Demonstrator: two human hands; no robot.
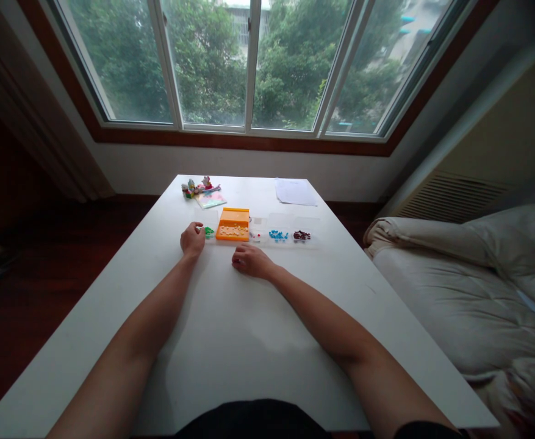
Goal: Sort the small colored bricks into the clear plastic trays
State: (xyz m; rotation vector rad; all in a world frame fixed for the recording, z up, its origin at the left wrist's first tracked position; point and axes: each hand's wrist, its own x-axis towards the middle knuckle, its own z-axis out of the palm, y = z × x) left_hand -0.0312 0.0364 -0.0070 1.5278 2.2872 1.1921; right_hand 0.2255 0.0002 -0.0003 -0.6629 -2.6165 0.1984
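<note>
My left hand [193, 239] is closed, its fingers curled at the left side of a clear box with small green pieces [208, 232]. Whatever may be between those fingertips is hidden or too small to tell. Just to the right of the green pieces is an orange case [236, 214] with its lid up and small pale pieces in its lower half. In front of that case, my right hand [252, 261] rests on the white table [230, 353], fingers bent and pressed together. Anything in its grip cannot be made out.
Right of the case are clear boxes with a few red and white bits [256, 236], blue pieces [278, 235] and dark brown pieces [302, 235]. Small figurines [207, 183], a pastel card [211, 200] and white paper sheets [295, 191] lie farther back. A cream sofa [459, 292] stands right.
</note>
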